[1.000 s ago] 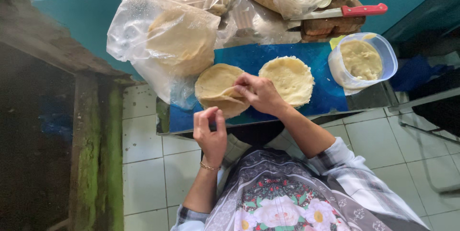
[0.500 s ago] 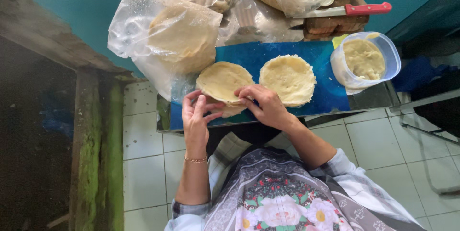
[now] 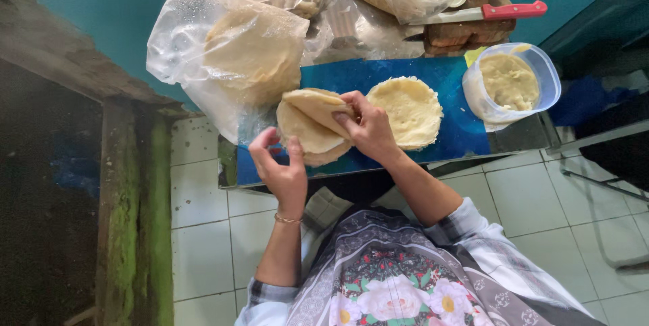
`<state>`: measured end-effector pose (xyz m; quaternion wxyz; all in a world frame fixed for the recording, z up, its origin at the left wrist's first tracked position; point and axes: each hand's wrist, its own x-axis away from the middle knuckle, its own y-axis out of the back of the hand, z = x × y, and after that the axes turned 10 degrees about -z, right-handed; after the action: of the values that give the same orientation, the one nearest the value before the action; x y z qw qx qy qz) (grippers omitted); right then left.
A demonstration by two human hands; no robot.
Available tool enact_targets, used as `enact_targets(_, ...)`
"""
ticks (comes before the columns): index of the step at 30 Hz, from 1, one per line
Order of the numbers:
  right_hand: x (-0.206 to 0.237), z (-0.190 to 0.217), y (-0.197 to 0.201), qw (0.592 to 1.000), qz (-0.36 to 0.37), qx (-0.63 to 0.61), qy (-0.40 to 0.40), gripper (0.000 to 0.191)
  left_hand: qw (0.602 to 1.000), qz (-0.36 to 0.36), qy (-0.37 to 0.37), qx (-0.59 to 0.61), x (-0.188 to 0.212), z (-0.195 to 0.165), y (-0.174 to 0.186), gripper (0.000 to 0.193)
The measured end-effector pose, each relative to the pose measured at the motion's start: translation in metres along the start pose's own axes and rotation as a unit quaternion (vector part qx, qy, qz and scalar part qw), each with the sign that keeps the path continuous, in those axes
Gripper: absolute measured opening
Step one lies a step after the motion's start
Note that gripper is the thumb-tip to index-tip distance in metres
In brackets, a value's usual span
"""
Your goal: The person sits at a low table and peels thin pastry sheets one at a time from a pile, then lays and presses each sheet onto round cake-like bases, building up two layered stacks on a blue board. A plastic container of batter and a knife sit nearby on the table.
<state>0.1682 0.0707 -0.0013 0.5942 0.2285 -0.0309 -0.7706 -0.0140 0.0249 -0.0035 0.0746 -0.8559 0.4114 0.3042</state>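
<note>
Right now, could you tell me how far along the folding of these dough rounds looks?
Done: one edge of the top dough round is already turned over. In hand: the right hand presses that fold down, while the left hand sits open at the near edge. Left: the second stack of rounds lies flat and unfolded, and the tub of filling is untouched.

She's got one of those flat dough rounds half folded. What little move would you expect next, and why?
Probably the right hand presses the lifted flap down flat. The top dough round is folded partway over itself on the blue board, with the right fingers on its fold, while the left hand sits at the near edge, steadying.
</note>
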Motion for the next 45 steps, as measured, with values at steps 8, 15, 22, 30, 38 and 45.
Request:
enact_targets(8, 0.007, -0.003, 0.007, 0.996, 0.015, -0.088, -0.008, 0.023, 0.942, 0.145, 0.237, 0.190, -0.026, 0.013, -0.024, 0.056)
enact_targets(15, 0.020, 0.024, 0.016, 0.971, 0.075, 0.032, 0.227, 0.018, 0.833, 0.142, 0.353, 0.402, -0.024, 0.048, -0.032, 0.042)
enact_targets(22, 0.010, 0.031, -0.009, 0.993, 0.073, -0.003, 0.096, 0.012, 0.762, 0.130, 0.391, 0.500, -0.012, 0.065, -0.024, 0.035)
enact_targets(30, 0.008, 0.042, -0.025, 0.980, 0.051, 0.058, 0.181, 0.026, 0.798, 0.142, 0.345, 0.473, -0.008, 0.069, -0.021, 0.033)
enact_targets(38, 0.007, 0.020, -0.023, 0.990, 0.091, -0.045, 0.102, 0.014, 0.831, 0.123, 0.329, 0.431, -0.004, 0.068, -0.021, 0.031)
enact_targets(45, 0.004, -0.004, -0.012, 0.945, 0.149, -0.259, -0.130, 0.017, 0.900, 0.103, 0.257, 0.337, 0.000, 0.062, -0.022, 0.028)
